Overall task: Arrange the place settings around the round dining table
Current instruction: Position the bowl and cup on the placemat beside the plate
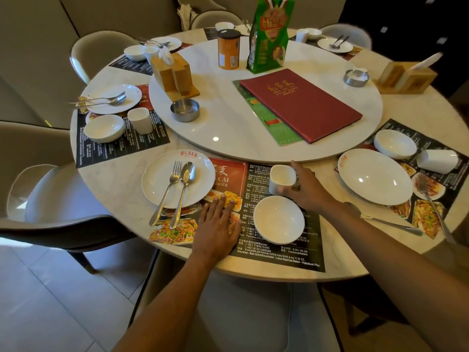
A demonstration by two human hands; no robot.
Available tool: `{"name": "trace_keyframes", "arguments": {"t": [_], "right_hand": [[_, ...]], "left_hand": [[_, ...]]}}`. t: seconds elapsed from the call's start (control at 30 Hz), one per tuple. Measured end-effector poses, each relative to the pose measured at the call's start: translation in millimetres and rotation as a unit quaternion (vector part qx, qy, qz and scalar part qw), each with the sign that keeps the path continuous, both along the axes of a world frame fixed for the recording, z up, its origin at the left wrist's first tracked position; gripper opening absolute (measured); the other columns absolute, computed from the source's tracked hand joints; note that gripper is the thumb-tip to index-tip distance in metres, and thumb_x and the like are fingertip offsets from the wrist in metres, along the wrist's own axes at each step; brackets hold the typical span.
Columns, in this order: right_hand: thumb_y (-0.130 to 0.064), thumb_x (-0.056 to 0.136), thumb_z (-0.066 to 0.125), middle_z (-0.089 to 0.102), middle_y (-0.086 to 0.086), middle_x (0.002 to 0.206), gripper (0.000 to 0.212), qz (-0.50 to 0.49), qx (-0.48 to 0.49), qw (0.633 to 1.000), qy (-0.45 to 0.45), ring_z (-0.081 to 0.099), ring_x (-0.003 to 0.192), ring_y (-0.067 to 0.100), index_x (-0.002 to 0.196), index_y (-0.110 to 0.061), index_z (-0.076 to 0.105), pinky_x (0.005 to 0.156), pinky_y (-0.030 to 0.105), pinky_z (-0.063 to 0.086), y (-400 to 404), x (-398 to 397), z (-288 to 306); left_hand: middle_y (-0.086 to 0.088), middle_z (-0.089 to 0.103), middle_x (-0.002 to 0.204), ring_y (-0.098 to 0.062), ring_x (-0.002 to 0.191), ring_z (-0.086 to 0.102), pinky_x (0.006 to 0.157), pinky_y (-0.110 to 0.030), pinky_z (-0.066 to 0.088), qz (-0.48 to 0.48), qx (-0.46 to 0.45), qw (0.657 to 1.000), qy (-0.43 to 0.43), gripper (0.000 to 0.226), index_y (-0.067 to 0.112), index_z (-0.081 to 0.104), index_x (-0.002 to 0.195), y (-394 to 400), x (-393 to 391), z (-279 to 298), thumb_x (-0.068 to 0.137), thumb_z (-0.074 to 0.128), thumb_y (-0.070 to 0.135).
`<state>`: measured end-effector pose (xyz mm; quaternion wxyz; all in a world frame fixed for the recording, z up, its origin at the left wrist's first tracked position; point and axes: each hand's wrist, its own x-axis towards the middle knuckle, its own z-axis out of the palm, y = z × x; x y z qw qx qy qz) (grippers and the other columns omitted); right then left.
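Observation:
At the near edge of the round marble table (121, 189) lies a printed paper placemat (279, 252). My left hand (218, 224) presses flat on it, fingers spread. My right hand (304, 189) grips a white cup (281, 177) standing upright at the placemat's far side. A white bowl (278, 219) sits on the mat between my hands. To the left a white plate (200, 171) carries a fork (168, 189) and a spoon (184, 189).
The setting at right has a plate (374, 176), a bowl (394, 143), a tipped-over cup (437, 161) and loose cutlery (431, 199). The turntable (228, 128) holds a red menu (300, 104), ashtrays, a tissue box, a can and a green bag. Chairs ring the table.

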<state>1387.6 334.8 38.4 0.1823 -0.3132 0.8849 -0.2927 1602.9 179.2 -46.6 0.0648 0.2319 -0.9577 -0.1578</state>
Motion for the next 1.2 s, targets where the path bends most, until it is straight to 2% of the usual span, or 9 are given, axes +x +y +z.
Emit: {"name": "trace_keyframes", "arguments": {"t": [0.13, 0.23, 0.33, 0.4, 0.5, 0.67, 0.83, 1.07, 1.2], "right_hand": [[-0.039, 0.085, 0.067, 0.027, 0.005, 0.152, 0.079, -0.066, -0.069, 0.995, 0.041, 0.029, 0.139, 0.023, 0.149, -0.024, 0.023, 0.109, 0.043, 0.033, 6, 26, 11], [-0.037, 0.086, 0.066, 0.039, 0.001, 0.143, 0.062, -0.035, -0.094, 0.993, 0.06, 0.047, 0.117, 0.021, 0.141, -0.027, 0.038, 0.094, 0.037, 0.046, 8, 51, 22], [-0.035, 0.089, 0.062, 0.045, 0.0, 0.137, 0.049, -0.008, -0.09, 0.993, 0.073, 0.047, 0.099, 0.011, 0.135, -0.025, 0.048, 0.09, 0.035, 0.046, 5, 69, 32], [-0.031, 0.093, 0.056, 0.049, -0.002, 0.133, 0.039, -0.006, -0.103, 0.992, 0.071, 0.05, 0.094, 0.008, 0.131, -0.022, 0.052, 0.086, 0.033, 0.047, -2, 75, 39], [-0.031, 0.096, 0.051, 0.058, -0.003, 0.125, 0.03, -0.033, -0.121, 0.99, 0.059, 0.056, 0.076, 0.009, 0.125, -0.023, 0.056, 0.069, 0.03, 0.048, -19, 77, 51], [-0.029, 0.096, 0.052, 0.062, -0.001, 0.118, 0.026, -0.061, -0.167, 0.983, 0.039, 0.059, 0.101, 0.015, 0.119, -0.02, 0.059, 0.079, 0.026, 0.046, -52, 82, 68], [-0.026, 0.096, 0.054, 0.062, 0.003, 0.112, 0.026, -0.052, -0.154, 0.986, 0.044, 0.06, 0.091, 0.015, 0.119, -0.014, 0.059, 0.063, 0.012, 0.042, -102, 107, 67], [-0.026, 0.092, 0.06, 0.059, -0.003, 0.112, 0.025, -0.029, -0.129, 0.991, 0.031, 0.057, 0.08, 0.008, 0.116, -0.02, 0.061, 0.065, 0.02, 0.043, -174, 172, 30], [-0.028, 0.092, 0.057, 0.055, -0.01, 0.115, 0.012, -0.012, -0.092, 0.995, 0.041, 0.054, 0.094, 0.007, 0.104, -0.031, 0.058, 0.077, 0.028, 0.048, -190, 206, -3]], "left_hand": [[-0.001, 0.014, 0.161, -0.015, 0.149, 0.003, 0.121, -0.036, -0.002, -0.003, 0.005, 1.0, 0.009, 0.069, 0.026, 0.022, 0.151, 0, 1, 3, 0.092, 0.017, 0.061], [-0.001, 0.017, 0.16, -0.017, 0.149, 0.006, 0.121, -0.036, 0.001, -0.003, 0.035, 0.999, 0.021, 0.064, 0.025, 0.025, 0.15, 0, 1, 4, 0.095, 0.026, 0.058], [-0.002, 0.032, 0.154, -0.023, 0.144, 0.024, 0.118, -0.04, 0.022, -0.005, 0.109, 0.993, 0.042, 0.056, 0.023, 0.036, 0.145, -2, 3, 16, 0.094, 0.044, 0.048], [-0.002, 0.044, 0.144, -0.022, 0.132, 0.042, 0.106, -0.038, 0.04, -0.012, 0.182, 0.981, 0.073, 0.049, 0.02, 0.044, 0.138, -4, 7, 34, 0.093, 0.051, 0.038], [-0.001, 0.05, 0.137, -0.016, 0.122, 0.051, 0.098, -0.033, 0.046, -0.011, 0.251, 0.959, 0.13, 0.043, 0.019, 0.046, 0.135, -17, 20, 63, 0.095, 0.054, 0.03], [0.002, 0.052, 0.132, -0.01, 0.112, 0.053, 0.093, -0.03, 0.047, 0.0, 0.271, 0.944, 0.187, 0.038, 0.021, 0.048, 0.133, -72, 43, 98, 0.096, 0.055, 0.029], [0.003, 0.054, 0.133, -0.008, 0.111, 0.053, 0.091, -0.023, 0.042, -0.008, 0.238, 0.952, 0.19, 0.037, 0.022, 0.051, 0.13, -144, 66, 112, 0.094, 0.057, 0.032], [0.0, 0.057, 0.126, -0.013, 0.106, 0.057, 0.088, -0.022, 0.045, -0.011, 0.209, 0.968, 0.141, 0.035, 0.018, 0.054, 0.128, -200, 111, 96, 0.095, 0.055, 0.028], [0.001, 0.062, 0.115, -0.011, 0.098, 0.059, 0.086, -0.03, 0.053, -0.001, 0.214, 0.973, 0.088, 0.03, 0.022, 0.054, 0.124, -221, 121, 81, 0.096, 0.052, 0.031]]}}
